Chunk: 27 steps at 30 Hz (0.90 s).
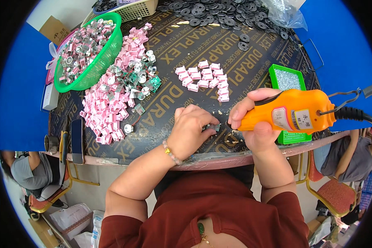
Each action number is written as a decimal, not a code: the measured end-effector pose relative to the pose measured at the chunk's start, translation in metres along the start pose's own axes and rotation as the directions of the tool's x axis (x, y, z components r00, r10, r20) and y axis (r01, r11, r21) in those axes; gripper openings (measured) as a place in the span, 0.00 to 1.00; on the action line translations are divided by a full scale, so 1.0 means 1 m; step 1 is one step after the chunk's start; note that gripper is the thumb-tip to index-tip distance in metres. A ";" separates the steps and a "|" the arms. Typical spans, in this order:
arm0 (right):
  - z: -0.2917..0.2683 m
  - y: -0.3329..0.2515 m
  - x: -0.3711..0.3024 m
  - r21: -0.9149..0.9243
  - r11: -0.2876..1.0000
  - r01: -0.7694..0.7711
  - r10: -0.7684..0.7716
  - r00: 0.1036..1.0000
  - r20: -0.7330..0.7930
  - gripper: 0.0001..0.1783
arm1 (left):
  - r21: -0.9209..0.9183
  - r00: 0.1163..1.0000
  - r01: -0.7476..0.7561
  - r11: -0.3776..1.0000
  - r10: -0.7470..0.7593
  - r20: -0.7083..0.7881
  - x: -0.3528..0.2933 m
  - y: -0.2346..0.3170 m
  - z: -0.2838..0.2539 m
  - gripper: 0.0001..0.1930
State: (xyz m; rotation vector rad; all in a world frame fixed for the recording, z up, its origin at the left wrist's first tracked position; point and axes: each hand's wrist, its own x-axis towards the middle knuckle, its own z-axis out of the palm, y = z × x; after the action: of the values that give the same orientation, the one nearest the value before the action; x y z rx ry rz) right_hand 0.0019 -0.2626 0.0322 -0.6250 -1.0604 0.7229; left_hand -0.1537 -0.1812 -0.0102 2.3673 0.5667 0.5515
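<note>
My left hand [191,127] rests on the dark table near its front edge, thumb and index finger pinched on a small dark greenish part [216,127], mostly hidden by the fingertips. An orange electric screwdriver [295,108] lies almost level in my right hand [261,136], fingers wrapped round its front end. Its tip points left, close to the small part; whether they touch I cannot tell. Beyond both hands, several pink plastic housings [203,75] stand grouped in short rows. Under the screwdriver, a green tray [273,74] holds small silvery pieces.
Left of my hands spreads a heap of pink housings [107,109] with small green circuit boards [153,84] on wires. A tilted green basket [119,35] full of similar parts stands behind. Black discs [227,16] cover the far edge. A phone [77,140] lies front left; people sit either side.
</note>
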 end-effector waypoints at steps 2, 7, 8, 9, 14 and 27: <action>-0.001 0.002 -0.001 -0.005 1.000 -0.008 0.008 1.000 -0.001 0.30 | 0.000 1.000 0.001 1.000 -0.001 -0.001 0.000 0.000 0.000 0.11; -0.004 0.006 -0.001 -0.011 1.000 0.007 -0.006 1.000 0.021 0.30 | 0.010 1.000 0.005 1.000 -0.005 0.004 0.001 0.001 -0.001 0.11; -0.004 0.006 -0.001 -0.004 1.000 0.009 -0.009 1.000 0.028 0.29 | 0.011 1.000 0.005 1.000 -0.005 0.006 0.001 0.001 -0.001 0.11; -0.005 0.007 -0.001 0.003 1.000 0.012 -0.012 0.999 0.036 0.29 | 0.011 1.000 0.005 1.000 -0.005 0.009 0.001 0.000 -0.001 0.11; 0.008 0.004 0.001 -0.096 0.995 -0.041 0.037 0.999 -0.039 0.27 | 0.018 1.000 0.003 1.000 -0.003 -0.006 0.002 0.001 -0.002 0.11; 0.006 0.008 0.005 -0.179 0.973 -0.148 0.150 0.989 0.000 0.25 | 0.289 0.993 -0.073 0.955 0.095 -0.064 0.001 0.003 0.009 0.11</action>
State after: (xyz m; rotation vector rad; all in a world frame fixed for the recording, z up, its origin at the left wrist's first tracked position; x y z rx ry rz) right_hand -0.0038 -0.2529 0.0311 -0.8622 -1.1069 0.7679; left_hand -0.1477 -0.1871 -0.0150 2.6633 0.6180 0.6379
